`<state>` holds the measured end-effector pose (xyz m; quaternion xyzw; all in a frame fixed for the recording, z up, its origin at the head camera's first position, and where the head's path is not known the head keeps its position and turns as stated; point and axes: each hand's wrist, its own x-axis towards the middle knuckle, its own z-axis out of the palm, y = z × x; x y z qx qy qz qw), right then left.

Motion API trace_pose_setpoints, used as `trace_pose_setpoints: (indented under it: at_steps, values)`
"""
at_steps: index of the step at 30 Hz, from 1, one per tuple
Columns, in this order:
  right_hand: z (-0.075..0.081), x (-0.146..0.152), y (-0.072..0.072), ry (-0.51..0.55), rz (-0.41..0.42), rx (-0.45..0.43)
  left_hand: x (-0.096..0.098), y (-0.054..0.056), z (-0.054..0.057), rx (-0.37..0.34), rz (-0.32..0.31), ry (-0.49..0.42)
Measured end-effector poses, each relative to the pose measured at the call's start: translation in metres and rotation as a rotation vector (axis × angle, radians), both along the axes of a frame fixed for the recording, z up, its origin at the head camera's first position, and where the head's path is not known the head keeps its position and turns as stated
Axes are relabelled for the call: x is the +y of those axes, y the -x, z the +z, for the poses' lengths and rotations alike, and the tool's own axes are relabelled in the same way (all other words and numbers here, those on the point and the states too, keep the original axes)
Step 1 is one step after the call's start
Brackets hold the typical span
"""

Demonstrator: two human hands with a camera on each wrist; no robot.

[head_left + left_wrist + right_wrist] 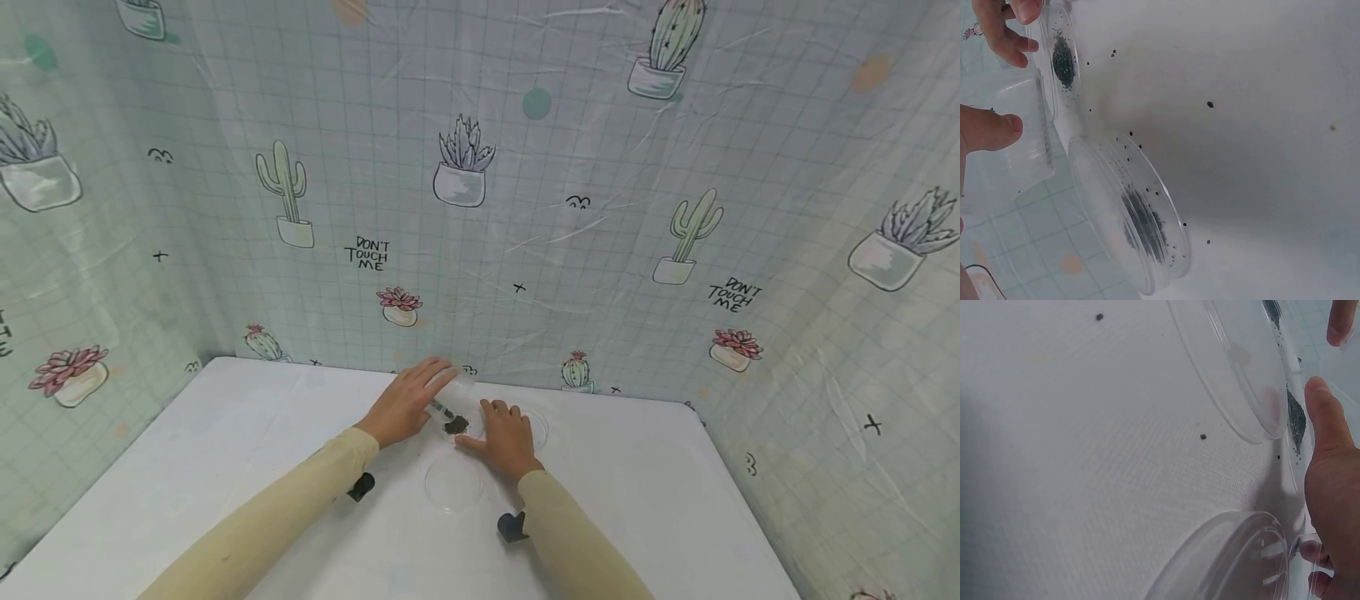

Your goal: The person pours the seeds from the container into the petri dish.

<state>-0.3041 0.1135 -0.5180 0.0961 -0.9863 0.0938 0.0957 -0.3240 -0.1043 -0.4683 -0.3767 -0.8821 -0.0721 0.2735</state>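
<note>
My left hand point(405, 404) grips a clear plastic container point(1013, 140), its thumb lying across the side in the left wrist view. A few dark specks show in the container. Close in front of it stands a clear round dish point(1063, 22) with a pile of dark granules point(456, 425). My right hand point(508, 437) is at that dish's right edge, thumb stretched out and fingers spread apart. A second granule pile point(1144, 225) lies in another clear dish point(1179, 206), nearer the left wrist camera and mostly hidden by the left hand in the head view.
A clear round lid or dish point(453, 483) lies closer to me on the white table point(637, 500). Another clear round piece point(538, 427) is just right of the right hand. Loose dark grains point(1210, 104) dot the tabletop. A cactus-print curtain point(525, 325) stands right behind.
</note>
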Motion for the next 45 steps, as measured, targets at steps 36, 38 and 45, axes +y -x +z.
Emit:
trace_pose_setpoints:
  at_steps: [36,38,45]
  values:
    - [0.010,0.002,-0.010,0.025,0.008,0.054,-0.016,-0.007,-0.005,-0.181,0.115,-0.235]
    - [0.010,0.002,-0.010,0.023,0.013,0.051,-0.016,-0.008,-0.005,-0.196,0.127,-0.245]
    - [0.013,0.002,-0.012,0.012,0.035,0.070,-0.017,-0.012,-0.003,-0.314,0.170,-0.317]
